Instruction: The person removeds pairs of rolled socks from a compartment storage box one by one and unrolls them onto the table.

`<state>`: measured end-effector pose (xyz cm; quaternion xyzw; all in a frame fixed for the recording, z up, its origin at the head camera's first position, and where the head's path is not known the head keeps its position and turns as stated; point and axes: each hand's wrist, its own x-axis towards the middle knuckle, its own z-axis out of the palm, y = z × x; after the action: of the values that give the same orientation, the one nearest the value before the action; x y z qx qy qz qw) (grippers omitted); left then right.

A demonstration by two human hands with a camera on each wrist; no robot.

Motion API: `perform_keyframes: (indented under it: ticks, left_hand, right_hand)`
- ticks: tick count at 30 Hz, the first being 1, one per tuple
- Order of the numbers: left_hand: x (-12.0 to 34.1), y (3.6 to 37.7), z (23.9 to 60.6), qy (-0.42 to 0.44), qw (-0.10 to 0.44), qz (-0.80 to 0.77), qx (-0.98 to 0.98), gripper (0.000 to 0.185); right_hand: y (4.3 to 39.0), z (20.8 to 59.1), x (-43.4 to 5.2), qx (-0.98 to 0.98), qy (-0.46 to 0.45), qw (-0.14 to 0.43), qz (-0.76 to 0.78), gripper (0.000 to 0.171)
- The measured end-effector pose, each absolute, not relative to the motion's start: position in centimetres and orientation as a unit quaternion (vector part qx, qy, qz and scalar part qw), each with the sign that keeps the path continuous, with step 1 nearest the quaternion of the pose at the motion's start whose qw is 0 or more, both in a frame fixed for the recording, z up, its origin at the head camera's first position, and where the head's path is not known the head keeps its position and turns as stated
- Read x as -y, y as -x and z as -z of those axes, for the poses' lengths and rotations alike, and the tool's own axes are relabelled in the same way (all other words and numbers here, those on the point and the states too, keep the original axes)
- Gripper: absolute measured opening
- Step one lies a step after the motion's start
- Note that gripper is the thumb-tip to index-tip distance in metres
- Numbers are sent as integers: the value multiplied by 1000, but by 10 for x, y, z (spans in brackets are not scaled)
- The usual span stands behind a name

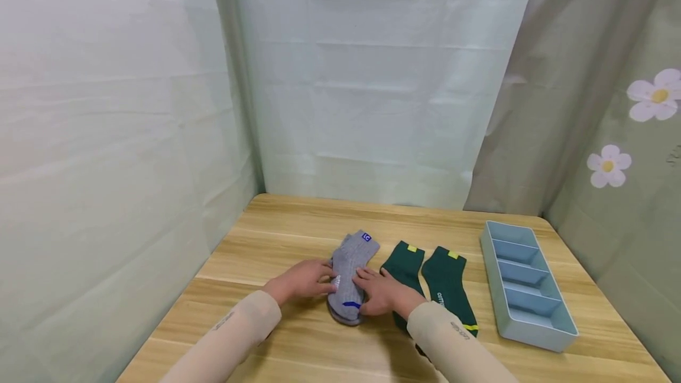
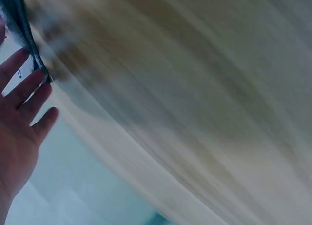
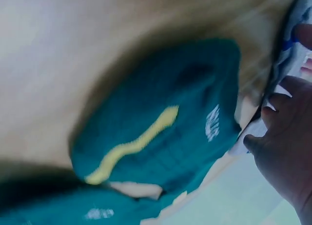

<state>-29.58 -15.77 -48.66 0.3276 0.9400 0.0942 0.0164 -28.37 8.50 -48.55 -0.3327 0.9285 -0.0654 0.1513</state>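
A pair of grey socks [image 1: 348, 268] lies stacked on the table, one almost over the other, with a dark blue cuff label and a blue stripe near the toe. My left hand [image 1: 304, 279] touches their left edge, its fingers loosely extended, as the left wrist view shows too. From the right, my right hand [image 1: 379, 292] rests its spread fingertips on the top sock. Two dark green socks [image 1: 444, 273] with yellow tabs and stripes lie side by side to the right. My right hand and sleeve partly cover the nearer green sock [image 3: 165, 108].
A light blue box [image 1: 537, 334] with several compartments stands at the right of the wooden table [image 1: 298, 211]. Pale cloth hangs behind the table and along its left side [image 1: 133, 164]. A flowered curtain [image 1: 638, 205] borders the right.
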Motion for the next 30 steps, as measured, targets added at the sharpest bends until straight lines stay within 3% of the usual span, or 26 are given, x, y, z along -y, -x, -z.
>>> perform_keyframes:
  ticks: [4,9,14,30]
  left_hand:
    - [153,304,484,-306,-24,-132,-943,24]
    - [150,311,483,-280,16,-116,-953,44]
    - [146,314,488,-282,58,-93,-953,52]
    - [125,311,494,-282,48,-108,-952,53]
  right_hand:
    - [276,485,-80,-932,322,135,96,74]
    - [266,492,-71,-936,317,117,96,80]
    - [261,499,-70,-942,313,111,55,79]
    - [251,493,-93,-949,291,112,41,76]
